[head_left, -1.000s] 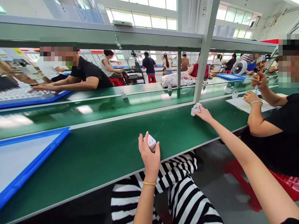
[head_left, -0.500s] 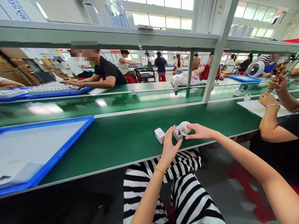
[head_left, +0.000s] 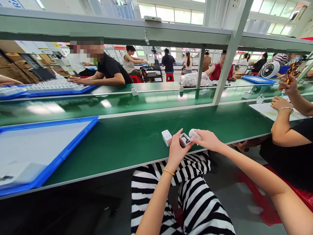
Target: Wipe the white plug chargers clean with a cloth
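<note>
My left hand [head_left: 178,147] is closed around a small open white housing [head_left: 184,139] on the green bench, thumb on the near side and fingers on the far side. Dark parts, perhaps wires, show inside the housing. Between the fingers of my right hand [head_left: 206,139] is a rounded white piece [head_left: 194,133], held right beside the housing's open top; whether the two are joined I cannot tell. A second white box-shaped case [head_left: 167,137] stands upright just left of my left hand, with small dark marks on its face.
A blue-rimmed tray [head_left: 70,148] lies on the left of the green bench [head_left: 127,140]. Small white units [head_left: 134,91] sit on the conveyor [head_left: 156,99] beyond. A grey post [head_left: 227,62] rises at its edge. At right, a co-worker's hand [head_left: 288,85] holds a tool over a white sheet [head_left: 264,109].
My left hand has closed in on the housing. The white piece in my right hand has turned and moved slightly. White units on the conveyor have shifted left, and the view has tilted down slightly.
</note>
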`<state>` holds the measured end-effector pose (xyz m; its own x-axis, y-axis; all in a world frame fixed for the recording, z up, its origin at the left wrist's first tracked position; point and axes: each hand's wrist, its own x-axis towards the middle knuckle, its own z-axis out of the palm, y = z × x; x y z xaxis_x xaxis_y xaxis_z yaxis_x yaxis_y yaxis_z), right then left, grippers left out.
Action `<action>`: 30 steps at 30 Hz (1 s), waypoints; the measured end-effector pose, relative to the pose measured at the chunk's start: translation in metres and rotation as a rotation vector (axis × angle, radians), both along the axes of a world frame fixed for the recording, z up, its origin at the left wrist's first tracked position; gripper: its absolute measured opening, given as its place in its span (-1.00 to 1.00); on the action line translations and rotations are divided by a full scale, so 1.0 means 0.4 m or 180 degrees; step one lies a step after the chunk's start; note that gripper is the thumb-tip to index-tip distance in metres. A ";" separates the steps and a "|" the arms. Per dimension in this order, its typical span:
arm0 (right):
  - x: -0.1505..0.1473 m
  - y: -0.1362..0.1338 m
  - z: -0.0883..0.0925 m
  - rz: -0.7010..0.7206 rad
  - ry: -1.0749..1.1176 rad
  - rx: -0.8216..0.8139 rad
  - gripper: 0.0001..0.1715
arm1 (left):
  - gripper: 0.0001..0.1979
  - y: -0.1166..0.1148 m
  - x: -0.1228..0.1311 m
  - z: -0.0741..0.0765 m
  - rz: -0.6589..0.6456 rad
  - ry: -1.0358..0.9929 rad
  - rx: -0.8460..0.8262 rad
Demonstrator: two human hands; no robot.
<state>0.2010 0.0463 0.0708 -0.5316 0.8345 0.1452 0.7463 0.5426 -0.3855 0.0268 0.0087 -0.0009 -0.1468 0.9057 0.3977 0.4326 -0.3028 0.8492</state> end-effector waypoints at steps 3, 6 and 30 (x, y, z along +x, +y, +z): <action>-0.020 -0.006 -0.011 -0.0051 0.0130 -0.0109 -0.61 | -0.26 -0.005 -0.005 0.000 -0.0021 0.0008 0.0042; -0.021 0.004 -0.011 0.0118 -0.0077 0.0190 -0.68 | -0.24 -0.005 -0.008 0.000 -0.0092 -0.0073 -0.0004; -0.053 0.067 -0.020 0.1380 -0.0908 0.1967 -0.82 | -0.39 -0.004 -0.014 0.000 -0.0174 0.0069 0.0091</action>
<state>0.1796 0.0730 0.0629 -0.8759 0.3585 0.3228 0.4448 0.8593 0.2526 0.0213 0.0069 -0.0009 -0.0886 0.9003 0.4261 0.4329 -0.3505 0.8305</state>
